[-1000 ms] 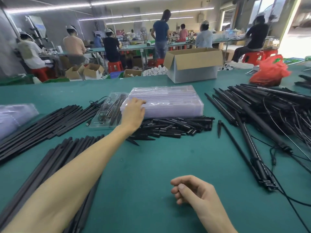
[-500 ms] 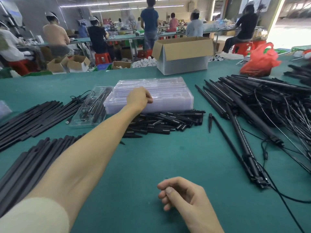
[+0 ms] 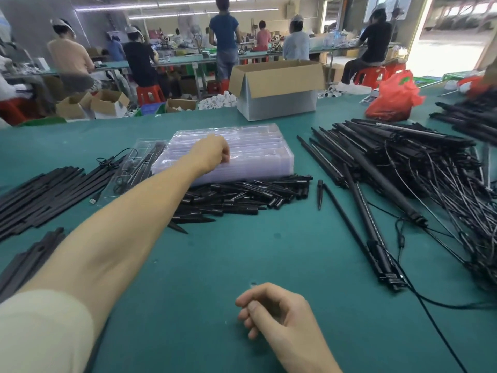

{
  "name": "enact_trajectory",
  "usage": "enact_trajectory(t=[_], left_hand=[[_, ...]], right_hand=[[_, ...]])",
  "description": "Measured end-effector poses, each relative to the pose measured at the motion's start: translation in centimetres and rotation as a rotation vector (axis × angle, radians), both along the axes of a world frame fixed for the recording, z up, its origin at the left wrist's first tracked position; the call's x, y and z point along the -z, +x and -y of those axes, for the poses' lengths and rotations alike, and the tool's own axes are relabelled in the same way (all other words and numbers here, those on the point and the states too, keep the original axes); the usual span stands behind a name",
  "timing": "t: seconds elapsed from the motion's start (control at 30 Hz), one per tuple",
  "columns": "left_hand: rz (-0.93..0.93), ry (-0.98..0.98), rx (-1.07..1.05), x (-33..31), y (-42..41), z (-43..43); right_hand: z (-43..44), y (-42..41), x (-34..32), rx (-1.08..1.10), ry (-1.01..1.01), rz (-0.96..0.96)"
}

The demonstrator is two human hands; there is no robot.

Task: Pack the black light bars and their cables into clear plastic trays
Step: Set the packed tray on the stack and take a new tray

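Observation:
A stack of clear plastic trays (image 3: 258,152) lies mid-table. My left hand (image 3: 211,154) reaches out over its near left part, fingers curled down onto the top tray's edge. A filled tray (image 3: 134,168) with bars and cable sits left of the stack. Black light bars with cables (image 3: 408,168) are heaped at the right, and a few light bars (image 3: 376,238) lie nearer me. My right hand (image 3: 274,316) rests on the green table near me, fingers loosely curled, holding nothing.
Short black spikes (image 3: 242,195) are piled in front of the stack. Long black strips (image 3: 45,195) lie at the left. An open cardboard box (image 3: 277,90) and a red bag (image 3: 392,98) stand at the back. Workers sit at tables beyond.
My left hand moved from the stack's left corner onto its top and curled its fingers on the top tray's edge. My right hand stayed near me.

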State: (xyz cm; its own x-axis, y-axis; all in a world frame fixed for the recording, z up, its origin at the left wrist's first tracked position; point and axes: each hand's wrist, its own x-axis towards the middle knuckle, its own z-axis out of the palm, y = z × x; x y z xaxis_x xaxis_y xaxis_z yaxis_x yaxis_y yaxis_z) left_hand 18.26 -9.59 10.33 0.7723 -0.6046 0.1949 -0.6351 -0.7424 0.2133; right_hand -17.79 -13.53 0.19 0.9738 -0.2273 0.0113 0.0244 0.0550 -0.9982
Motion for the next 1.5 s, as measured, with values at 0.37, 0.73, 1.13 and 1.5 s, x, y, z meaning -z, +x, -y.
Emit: enact_trajectory(t=[0.37,0.73,1.13,1.5], left_hand=[[0.349,0.059,0.171,1.9,0.2,-0.7],[0.331,-0.012,0.141,1.8,0.2,-0.3],[0.336,0.121,0.04,2.3,0.3,0.8],[0.222,-0.194,-0.15,1.8,1.8,3.8]], right_hand=[[0.2,0.0,0.5,0.009,0.003,0.0],[0.2,-0.3,0.4,0.016,-0.038,-0.008],[0.1,-0.6,0.0,0.032,-0.048,-0.052],[0.7,-0.4,-1.2,0.007,-0.119,-0.145]])
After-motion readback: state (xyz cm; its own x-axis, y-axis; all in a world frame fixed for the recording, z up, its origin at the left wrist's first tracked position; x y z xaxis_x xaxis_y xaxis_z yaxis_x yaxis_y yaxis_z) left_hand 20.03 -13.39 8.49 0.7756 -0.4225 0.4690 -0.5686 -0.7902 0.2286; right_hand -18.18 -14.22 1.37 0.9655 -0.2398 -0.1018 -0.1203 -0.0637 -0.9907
